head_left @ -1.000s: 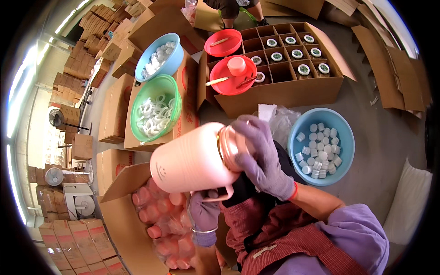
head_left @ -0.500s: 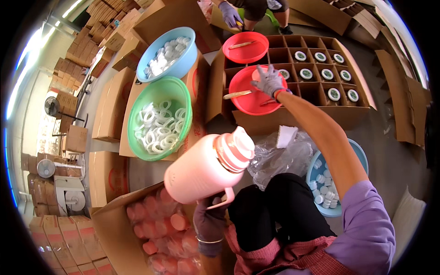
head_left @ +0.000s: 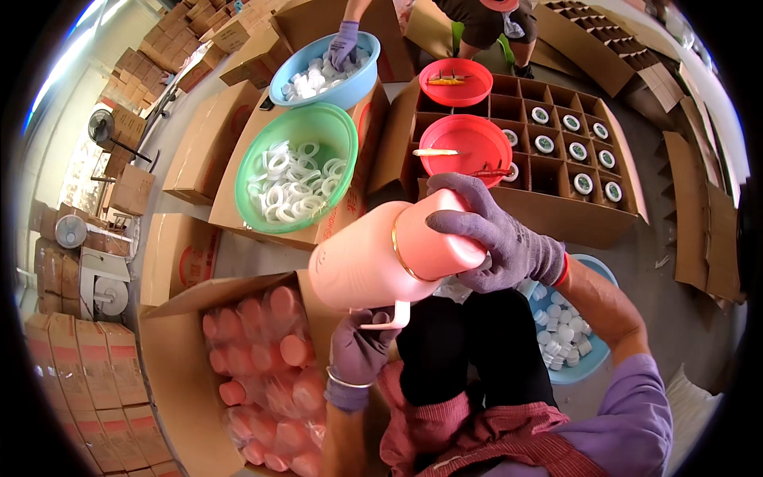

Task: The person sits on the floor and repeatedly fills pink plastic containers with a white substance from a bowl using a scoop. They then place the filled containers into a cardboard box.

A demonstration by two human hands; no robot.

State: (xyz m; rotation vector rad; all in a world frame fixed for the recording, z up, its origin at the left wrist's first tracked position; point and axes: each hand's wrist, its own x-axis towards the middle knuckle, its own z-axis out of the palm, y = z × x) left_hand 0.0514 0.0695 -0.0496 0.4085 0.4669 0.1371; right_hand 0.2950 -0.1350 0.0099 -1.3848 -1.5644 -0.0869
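Note:
A large pink insulated jug (head_left: 358, 258) lies tilted above my lap, its top toward the right. My left hand (head_left: 359, 350), in a purple-grey glove, is closed around the jug's handle (head_left: 391, 318). A pink cup-shaped lid (head_left: 425, 234) covers the jug's spout end, with a gold ring where it meets the body. Around that lid my gloved right hand (head_left: 505, 238) is closed, fingers over its top and side. Just beyond it stands the nearer red bowl (head_left: 494, 147), holding a light-handled tool (head_left: 435, 152) and a thin dark red item.
A green basin (head_left: 342, 131) holds white rings; a blue basin (head_left: 373, 75) holds small white parts, with a co-worker's gloved hand (head_left: 343, 46) in it. Another blue basin (head_left: 600, 350) sits right of my knees. Nearby are a divided carton (head_left: 556, 215) and a box (head_left: 187, 374) of pink lids.
My right hand has come from the nearer red bowl to the jug, and a pink lid now covers the bare spout. The co-worker's hand has reached into the far blue basin.

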